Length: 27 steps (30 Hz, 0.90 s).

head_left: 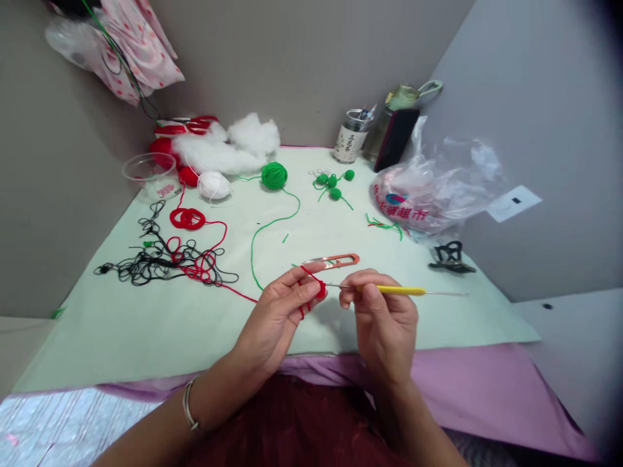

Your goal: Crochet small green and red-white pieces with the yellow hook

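My left hand (282, 311) pinches a small red crochet piece (320, 291), with red yarn (214, 266) looped over its forefinger and trailing left across the table. My right hand (382, 318) grips a yellow-handled crochet hook (396, 290) whose metal tip meets the red piece. Both hands hover above the near edge of the pale green mat (146, 324). Orange-handled thread snips (335, 261) lie just beyond my fingers.
A tangle of black and red yarn (160, 259) lies at left. Farther back sit a green yarn ball (274, 175), a white ball (213, 185), stuffing (228, 149), small green crochet balls (331, 183), a clear cup (148, 172), a jar (351, 136) and a plastic bag (433, 188). Grey walls enclose the corner.
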### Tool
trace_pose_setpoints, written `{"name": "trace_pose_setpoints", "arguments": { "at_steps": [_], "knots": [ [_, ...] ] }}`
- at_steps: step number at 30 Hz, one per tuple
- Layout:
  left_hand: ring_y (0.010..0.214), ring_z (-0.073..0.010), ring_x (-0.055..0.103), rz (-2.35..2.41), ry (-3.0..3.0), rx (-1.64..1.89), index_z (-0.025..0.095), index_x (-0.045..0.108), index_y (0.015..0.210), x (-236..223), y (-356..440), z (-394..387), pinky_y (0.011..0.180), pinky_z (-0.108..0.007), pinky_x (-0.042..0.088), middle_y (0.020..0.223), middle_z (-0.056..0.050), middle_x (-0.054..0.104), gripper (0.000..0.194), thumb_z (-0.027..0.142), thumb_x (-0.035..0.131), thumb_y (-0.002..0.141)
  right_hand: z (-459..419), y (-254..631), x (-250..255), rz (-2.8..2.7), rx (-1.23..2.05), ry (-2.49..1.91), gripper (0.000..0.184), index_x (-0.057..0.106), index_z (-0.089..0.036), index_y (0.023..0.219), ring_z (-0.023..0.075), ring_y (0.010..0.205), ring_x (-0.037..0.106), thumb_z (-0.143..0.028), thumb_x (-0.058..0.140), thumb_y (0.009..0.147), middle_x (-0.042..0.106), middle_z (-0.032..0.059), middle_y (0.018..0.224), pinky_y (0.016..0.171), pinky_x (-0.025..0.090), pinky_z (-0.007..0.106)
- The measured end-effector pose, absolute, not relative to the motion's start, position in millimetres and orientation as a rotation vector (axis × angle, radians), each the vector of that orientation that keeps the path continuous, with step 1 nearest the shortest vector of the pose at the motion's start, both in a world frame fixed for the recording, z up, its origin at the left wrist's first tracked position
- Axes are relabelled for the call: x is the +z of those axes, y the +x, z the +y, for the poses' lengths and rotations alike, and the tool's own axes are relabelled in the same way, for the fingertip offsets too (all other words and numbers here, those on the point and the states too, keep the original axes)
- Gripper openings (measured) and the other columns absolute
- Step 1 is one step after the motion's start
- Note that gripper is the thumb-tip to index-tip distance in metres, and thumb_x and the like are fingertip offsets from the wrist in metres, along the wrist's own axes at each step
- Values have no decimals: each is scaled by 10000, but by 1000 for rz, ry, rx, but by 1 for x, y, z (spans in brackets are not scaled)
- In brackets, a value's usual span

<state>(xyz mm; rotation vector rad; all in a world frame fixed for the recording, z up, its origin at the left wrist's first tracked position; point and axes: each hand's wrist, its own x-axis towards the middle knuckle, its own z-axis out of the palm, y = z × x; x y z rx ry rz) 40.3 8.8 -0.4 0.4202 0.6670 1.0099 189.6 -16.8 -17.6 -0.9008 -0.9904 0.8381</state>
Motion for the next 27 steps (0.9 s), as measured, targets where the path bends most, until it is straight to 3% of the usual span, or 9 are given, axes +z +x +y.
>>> {"name": "trace_pose_setpoints", "arguments": {
  "at_steps": [7, 18, 23, 27],
  "knots": [
    [740, -81, 589, 717, 478, 989, 220, 856, 1081, 0, 38, 7, 721, -180, 466, 781, 24, 657, 316, 219, 912, 770, -20, 189, -21, -1074, 709, -915, 147, 811, -260, 1017, 152, 736, 634, -225, 668, 1014, 721, 17, 883, 698, 504, 320],
    [796, -111, 595, 715, 524, 1003, 231, 866, 1041, 3, 41, 5, 792, -230, 462, 813, 12, 667, 275, 246, 910, 770, -18, 189, -17, -1078, 835, -836, 152, 800, -246, 976, 133, 702, 640, -244, 656, 1023, 711, 2, 840, 651, 533, 278],
    [812, -114, 597, 703, 619, 1024, 251, 864, 1044, 2, 45, 3, 891, -260, 464, 774, 31, 661, 290, 222, 922, 762, -17, 184, -18, -1198, 618, -946, 169, 814, -280, 1005, 175, 915, 726, -200, 666, 1013, 797, 18, 953, 838, 590, 322],
    [850, -128, 626, 722, 640, 1013, 253, 862, 1047, 1, 44, 3, 903, -259, 469, 795, 21, 699, 282, 240, 919, 771, -18, 185, -17, -1193, 652, -990, 190, 804, -279, 1017, 144, 772, 699, -185, 638, 1025, 784, -2, 912, 735, 585, 290]
  ]
}}
